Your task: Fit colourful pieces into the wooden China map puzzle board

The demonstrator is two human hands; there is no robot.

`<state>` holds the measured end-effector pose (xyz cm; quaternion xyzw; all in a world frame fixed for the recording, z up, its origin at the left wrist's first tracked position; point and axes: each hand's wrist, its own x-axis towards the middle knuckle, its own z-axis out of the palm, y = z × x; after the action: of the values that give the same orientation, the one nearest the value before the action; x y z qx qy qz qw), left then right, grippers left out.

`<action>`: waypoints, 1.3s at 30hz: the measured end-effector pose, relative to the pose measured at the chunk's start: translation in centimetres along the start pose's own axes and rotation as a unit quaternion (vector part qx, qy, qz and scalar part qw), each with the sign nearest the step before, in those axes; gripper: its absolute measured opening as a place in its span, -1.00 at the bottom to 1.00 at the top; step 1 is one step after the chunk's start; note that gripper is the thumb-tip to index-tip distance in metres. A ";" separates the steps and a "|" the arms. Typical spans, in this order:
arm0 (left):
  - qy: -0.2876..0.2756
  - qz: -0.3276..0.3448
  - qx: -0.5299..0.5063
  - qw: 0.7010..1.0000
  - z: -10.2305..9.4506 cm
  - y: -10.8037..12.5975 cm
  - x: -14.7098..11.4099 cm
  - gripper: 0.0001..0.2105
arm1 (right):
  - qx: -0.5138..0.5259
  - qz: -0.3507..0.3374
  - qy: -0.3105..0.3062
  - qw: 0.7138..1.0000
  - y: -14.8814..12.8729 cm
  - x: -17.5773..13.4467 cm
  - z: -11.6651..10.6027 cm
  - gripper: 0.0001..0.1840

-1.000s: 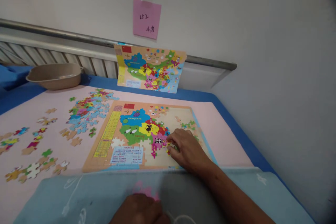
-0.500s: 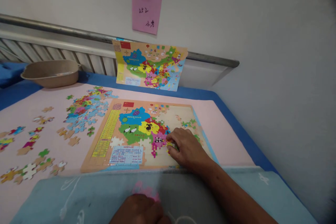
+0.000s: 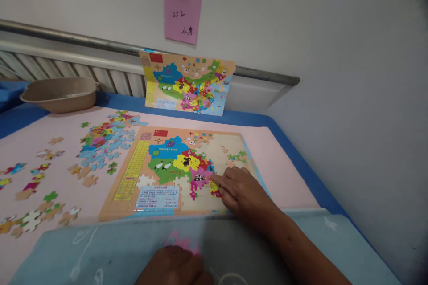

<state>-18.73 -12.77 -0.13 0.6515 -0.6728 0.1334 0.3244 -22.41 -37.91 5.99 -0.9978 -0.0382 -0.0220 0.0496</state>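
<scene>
While the left hand (image 3: 174, 268) stays, the right hand (image 3: 242, 191) has straightened a finger onto the puzzle (image 3: 182, 162), both grips' closure unclear.

The single view looks from the person's head, forward and downward: puzzle board (image 3: 230, 142) fairly near, below centre towards six o'clock, wall (image 3: 254, 13) beyond at twelve (left hand (image 3: 174, 269) nearest, towards half past six).

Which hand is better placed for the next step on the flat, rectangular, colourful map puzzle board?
Likely the right hand: it is over the puzzle board, its index finger beside the pink panda section. The left hand is off the board, by the pale-blue, white-patterned cloth.
</scene>
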 end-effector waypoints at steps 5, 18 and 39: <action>0.018 0.008 0.010 1.000 -0.1 0.0 0.6 -0.49 | 0.001 0.002 -0.035 0.999 -0.7 0.1 -0.2 -0.72; 0.009 0.010 0.006 1.000 0.0 -0.1 0.2 -0.50 | 0.013 0.012 -0.058 0.998 -1.3 0.3 -0.4 -0.75; 0.020 0.013 0.000 1.000 -0.3 0.0 0.5 -0.50 | 0.050 0.033 -0.092 0.994 -1.2 0.5 -0.7 -0.78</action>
<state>-18.60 -12.99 0.43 0.6402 -0.6745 0.1504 0.3355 -22.01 -36.71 6.79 -0.9926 -0.0104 0.0733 0.0962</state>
